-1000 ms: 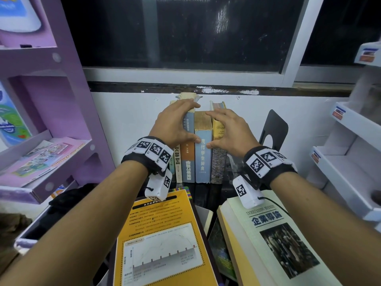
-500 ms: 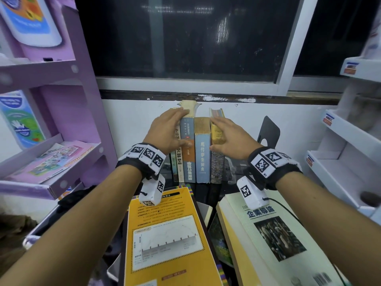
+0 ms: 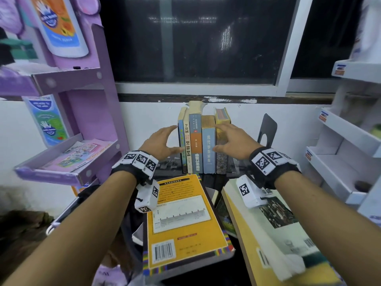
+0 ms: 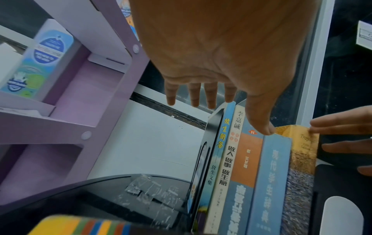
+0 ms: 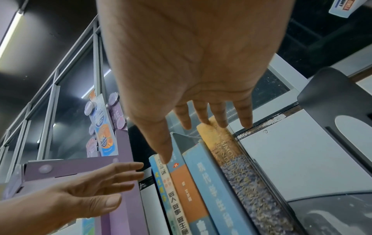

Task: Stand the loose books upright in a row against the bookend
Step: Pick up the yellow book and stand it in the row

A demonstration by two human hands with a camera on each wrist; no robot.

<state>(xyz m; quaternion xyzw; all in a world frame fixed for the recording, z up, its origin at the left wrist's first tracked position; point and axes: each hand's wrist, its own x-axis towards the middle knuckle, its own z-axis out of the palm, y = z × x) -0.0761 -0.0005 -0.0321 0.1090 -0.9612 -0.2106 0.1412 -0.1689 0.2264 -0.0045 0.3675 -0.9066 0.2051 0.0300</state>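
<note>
Purple display shelf [image 3: 90, 112] at left, carrying a printed carton [image 3: 59, 27] with wording too blurred to read. White tiered rack [image 3: 346, 153] at right, small labels illegible. Two large loose books lying flat at the near edge of the table [image 3: 214, 180]: green-covered book [image 3: 274, 228], title hidden behind the right wrist camera, and yellow book [image 3: 185, 221], back cover up, barcode and chart legible as shapes only. Row of upright books [image 3: 203, 141] standing at the back of the table against the wall, five spines: thin blue "放生問答", cream "李嘉诚 做人 做事 做生意", blue-and-orange volume, blue "现代学生辞典", and a tan spine reading "Troy" in the left wrist view. Black bookend [image 4: 203, 159] flush against the thin blue spine; a second black bookend [image 3: 267, 129] standing well apart to the right. Left hand [image 3: 159, 144] spread, fingers straight, just beside the row's left end, holding nothing. Right hand [image 3: 233, 142] spread, fingers [image 5: 204, 117] at the top of the tan spine. Compared with half a second ago: both hands loosened and drawn off the spines they had pressed; row unchanged.
</note>
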